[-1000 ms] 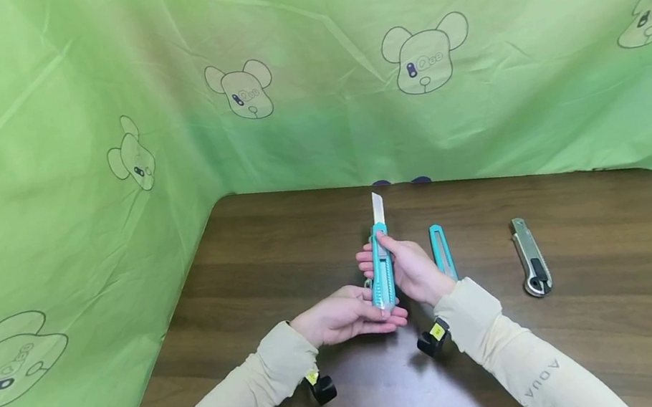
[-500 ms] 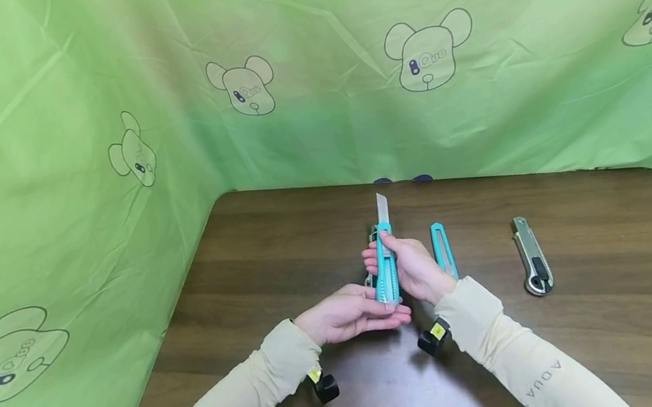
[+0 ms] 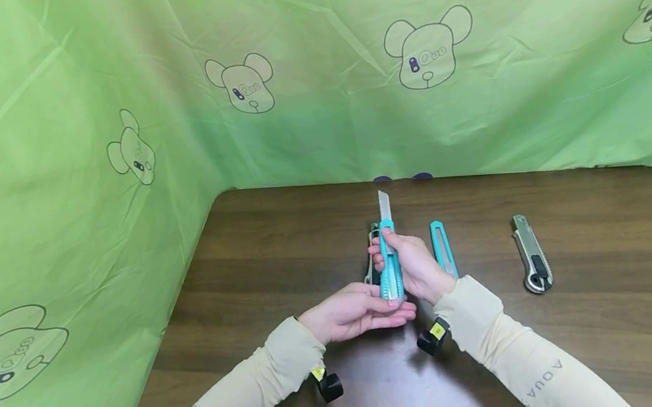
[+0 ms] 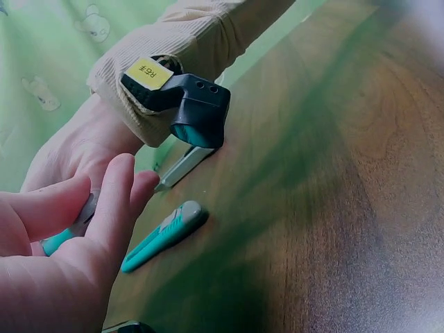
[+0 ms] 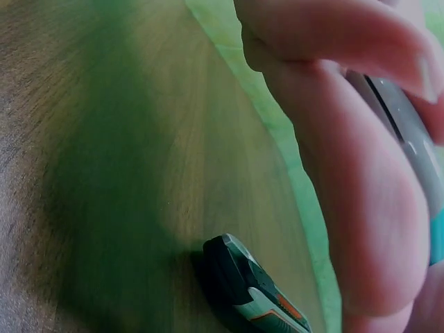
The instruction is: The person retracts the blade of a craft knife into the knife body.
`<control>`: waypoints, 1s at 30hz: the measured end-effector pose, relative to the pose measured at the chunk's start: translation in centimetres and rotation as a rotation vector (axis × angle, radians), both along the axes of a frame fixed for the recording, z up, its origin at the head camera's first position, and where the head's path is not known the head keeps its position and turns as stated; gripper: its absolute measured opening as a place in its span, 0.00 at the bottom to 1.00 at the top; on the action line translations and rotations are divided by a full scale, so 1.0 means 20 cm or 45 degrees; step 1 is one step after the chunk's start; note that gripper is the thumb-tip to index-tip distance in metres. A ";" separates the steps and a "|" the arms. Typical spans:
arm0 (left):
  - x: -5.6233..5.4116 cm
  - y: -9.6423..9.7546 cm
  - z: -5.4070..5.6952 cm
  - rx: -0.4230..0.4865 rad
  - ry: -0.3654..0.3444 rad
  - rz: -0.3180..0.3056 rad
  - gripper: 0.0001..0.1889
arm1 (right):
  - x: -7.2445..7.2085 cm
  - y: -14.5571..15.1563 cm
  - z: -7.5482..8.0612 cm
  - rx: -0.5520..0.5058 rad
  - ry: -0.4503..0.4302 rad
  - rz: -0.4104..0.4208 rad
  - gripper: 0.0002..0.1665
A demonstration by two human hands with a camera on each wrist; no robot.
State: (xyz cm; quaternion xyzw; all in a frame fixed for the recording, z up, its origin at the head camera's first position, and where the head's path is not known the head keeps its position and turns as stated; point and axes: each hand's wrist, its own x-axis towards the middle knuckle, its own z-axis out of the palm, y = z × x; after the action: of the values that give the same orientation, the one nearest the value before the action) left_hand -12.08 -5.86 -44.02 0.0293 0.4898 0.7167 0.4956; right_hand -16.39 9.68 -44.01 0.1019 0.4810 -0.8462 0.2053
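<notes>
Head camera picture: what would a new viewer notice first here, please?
The teal plastic utility knife with its steel blade pushed out stands at the table's middle, gripped by the right hand, its base end on the flat left hand. On the dark wooden table to its right lie a second teal knife and a silver metal knife.

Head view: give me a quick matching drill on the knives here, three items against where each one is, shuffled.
Things:
1. teal knife with blade out
2. second teal knife
3. silver knife

Places:
A. flat on the table, farthest right
B. held in the right hand, its end on the left hand
C. flat on the table, just right of the hands

Pairs: 1-B, 2-C, 3-A
</notes>
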 end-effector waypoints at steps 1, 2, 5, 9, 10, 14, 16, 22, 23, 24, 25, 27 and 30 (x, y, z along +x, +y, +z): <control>0.00 0.00 0.00 0.003 -0.002 -0.002 0.23 | 0.00 0.00 0.00 0.000 -0.003 0.000 0.22; 0.00 0.00 0.00 0.006 -0.005 -0.004 0.23 | 0.00 0.00 0.01 0.001 -0.003 0.004 0.22; 0.00 0.01 0.00 0.015 -0.010 -0.008 0.24 | 0.01 0.00 0.01 0.002 -0.001 0.018 0.21; -0.01 0.01 0.00 0.024 -0.018 -0.003 0.23 | 0.00 0.01 0.02 0.012 0.007 0.022 0.21; -0.01 0.01 0.00 0.026 -0.022 0.001 0.23 | 0.00 0.01 0.02 0.016 0.009 0.021 0.20; -0.02 0.01 0.00 0.036 -0.041 0.008 0.23 | 0.00 0.01 0.02 0.034 0.023 0.020 0.21; -0.02 0.01 0.01 0.038 -0.047 0.009 0.22 | 0.00 0.01 0.02 0.039 0.025 0.020 0.21; -0.01 0.01 0.01 0.044 -0.048 0.016 0.23 | 0.00 0.01 0.02 0.044 0.014 0.005 0.21; -0.01 0.01 0.01 0.048 -0.049 0.018 0.23 | 0.00 0.01 0.02 0.042 0.017 0.006 0.21; -0.01 0.01 0.01 0.051 -0.050 0.019 0.23 | 0.00 0.01 0.02 0.039 0.020 0.004 0.20; -0.01 0.01 0.01 0.054 -0.051 0.021 0.23 | 0.00 0.01 0.02 0.035 0.023 0.002 0.19; -0.01 0.01 0.01 0.058 -0.055 0.023 0.23 | 0.01 0.01 0.02 0.031 0.033 0.003 0.17; -0.01 0.02 0.01 0.057 -0.062 0.026 0.23 | 0.01 0.01 0.02 0.027 0.035 -0.003 0.15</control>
State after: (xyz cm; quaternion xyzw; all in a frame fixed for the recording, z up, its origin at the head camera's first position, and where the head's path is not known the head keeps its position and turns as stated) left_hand -12.28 -5.54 -43.74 0.0177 0.4616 0.7330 0.4993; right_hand -16.23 9.89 -43.70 0.0930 0.4927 -0.8425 0.1967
